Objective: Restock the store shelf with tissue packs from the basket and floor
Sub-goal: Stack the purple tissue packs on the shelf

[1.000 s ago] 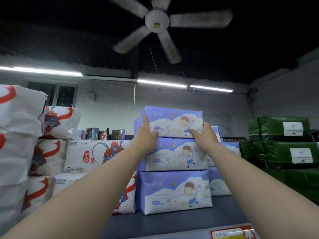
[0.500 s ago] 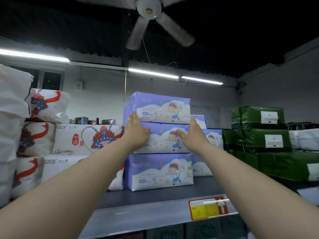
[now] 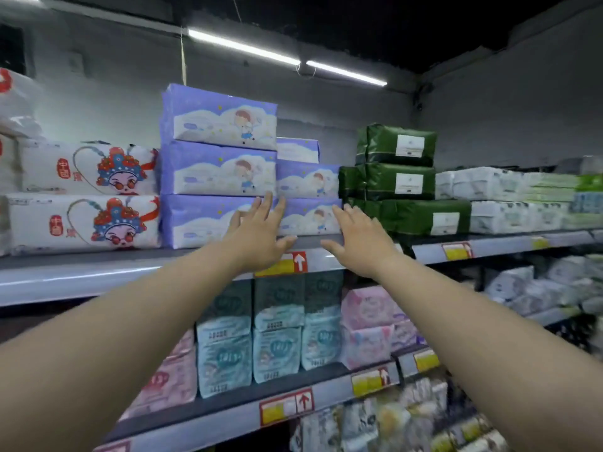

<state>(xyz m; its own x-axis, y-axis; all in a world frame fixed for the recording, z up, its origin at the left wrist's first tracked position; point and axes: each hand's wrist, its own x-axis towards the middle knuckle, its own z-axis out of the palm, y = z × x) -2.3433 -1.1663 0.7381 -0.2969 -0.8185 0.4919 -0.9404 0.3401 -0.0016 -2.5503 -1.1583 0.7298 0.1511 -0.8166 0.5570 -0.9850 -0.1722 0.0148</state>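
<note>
Both left hand (image 3: 257,236) and right hand (image 3: 359,243) are being held open, empty, beside stacked tissue packs (image 3: 218,168); another is probably being needed.

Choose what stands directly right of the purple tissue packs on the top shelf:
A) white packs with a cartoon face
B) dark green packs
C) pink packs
B: the dark green packs with white labels stand just right of the purple tissue packs on the top shelf; the cartoon-face packs are on their left.
</note>
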